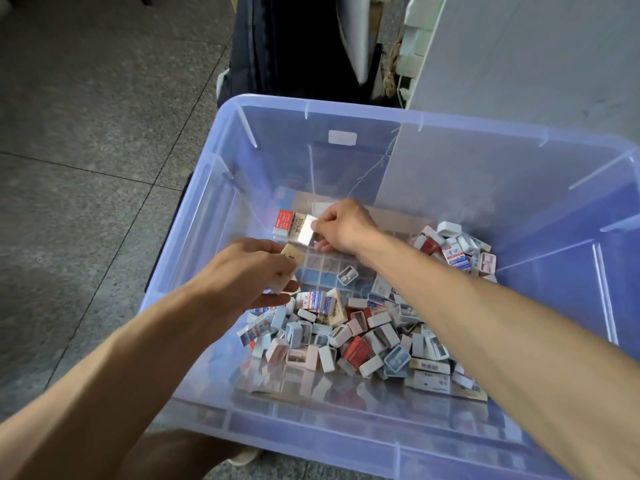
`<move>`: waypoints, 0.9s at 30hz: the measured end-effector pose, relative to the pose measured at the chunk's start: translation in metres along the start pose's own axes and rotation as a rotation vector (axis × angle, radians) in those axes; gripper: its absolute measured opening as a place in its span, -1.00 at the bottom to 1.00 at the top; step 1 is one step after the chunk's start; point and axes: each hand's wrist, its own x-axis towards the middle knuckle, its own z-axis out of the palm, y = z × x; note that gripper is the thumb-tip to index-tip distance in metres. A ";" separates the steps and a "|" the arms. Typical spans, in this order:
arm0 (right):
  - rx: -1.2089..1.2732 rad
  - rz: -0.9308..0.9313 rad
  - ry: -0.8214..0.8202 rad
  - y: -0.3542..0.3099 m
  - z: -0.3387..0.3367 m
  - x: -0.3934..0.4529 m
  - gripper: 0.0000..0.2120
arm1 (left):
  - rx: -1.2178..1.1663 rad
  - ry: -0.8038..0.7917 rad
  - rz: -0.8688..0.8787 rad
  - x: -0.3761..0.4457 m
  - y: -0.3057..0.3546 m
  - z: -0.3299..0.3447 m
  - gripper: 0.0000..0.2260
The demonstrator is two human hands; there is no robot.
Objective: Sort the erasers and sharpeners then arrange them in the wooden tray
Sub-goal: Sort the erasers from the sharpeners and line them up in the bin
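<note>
Loose eraser/sharpener pile (374, 337) fills bin (502, 161) R side, near both hands.

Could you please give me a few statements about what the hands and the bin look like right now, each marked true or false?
1. Both hands are inside the clear plastic bin. True.
2. The right hand holds nothing. False: its grip pinches a wrapped eraser at the far side of the bin.
3. The left hand holds a beige eraser. True.
4. The pile of erasers and sharpeners fills the far left corner of the bin. False: it lies along the near and right sides.
5. A red-labelled eraser lies just left of the one in the right hand. True.
</note>
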 end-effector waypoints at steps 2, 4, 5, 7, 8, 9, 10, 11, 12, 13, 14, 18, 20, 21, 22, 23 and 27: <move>-0.065 -0.019 0.004 0.001 0.015 0.017 -0.89 | 0.059 -0.003 0.011 -0.001 -0.001 -0.001 -0.91; -0.101 -0.067 0.052 0.004 0.023 0.025 -0.86 | 0.094 0.002 0.019 0.000 -0.001 -0.001 -0.91; -0.140 -0.101 0.076 0.004 0.024 0.024 -0.85 | 0.103 0.007 0.024 0.001 -0.001 -0.001 -0.92; -0.277 -0.196 0.087 0.006 0.021 0.015 -0.86 | 0.106 0.019 0.027 0.003 0.000 0.000 -0.93; -0.370 -0.263 0.069 0.009 0.019 0.010 -0.89 | 0.101 0.022 0.027 0.004 0.001 0.001 -0.94; -0.469 -0.333 0.050 0.011 0.017 0.005 -0.85 | 0.092 0.023 0.027 0.004 0.001 0.002 -0.94; -0.553 -0.395 0.036 0.014 0.016 0.003 -0.80 | 0.080 0.022 0.026 0.004 0.001 0.002 -0.95; -0.605 -0.440 0.040 0.016 0.015 0.004 -0.79 | 0.072 0.022 0.024 0.003 0.001 0.003 -0.95; -0.623 -0.472 0.056 0.018 0.017 0.007 -0.82 | 0.071 0.021 0.023 0.003 0.000 0.003 -0.95; -0.624 -0.496 0.078 0.019 0.020 0.010 -0.84 | 0.070 0.018 0.020 0.003 0.000 0.003 -0.94; -0.617 -0.508 0.100 0.019 0.023 0.014 -0.86 | 0.066 0.013 0.019 0.003 -0.001 0.002 -0.94; -0.625 -0.474 0.137 0.020 0.029 0.023 -0.79 | 0.061 0.010 0.010 0.004 -0.001 0.002 -0.93; -0.607 -0.449 0.114 0.016 0.017 0.016 -0.83 | 0.086 0.020 0.016 0.005 0.001 0.003 -0.93; -0.579 -0.448 0.097 0.014 0.008 0.008 -0.86 | 0.107 0.029 0.020 0.006 0.003 0.004 -0.92; -0.540 -0.459 0.077 0.012 -0.002 -0.002 -0.87 | 0.125 0.039 0.022 0.008 0.005 0.004 -0.92; -0.506 -0.475 0.050 0.011 -0.012 -0.014 -0.84 | 0.131 0.052 0.021 0.009 0.006 0.005 -0.92; -0.458 -0.550 -0.147 0.016 -0.043 -0.070 -0.37 | 0.097 0.061 0.024 0.013 0.010 0.011 -0.92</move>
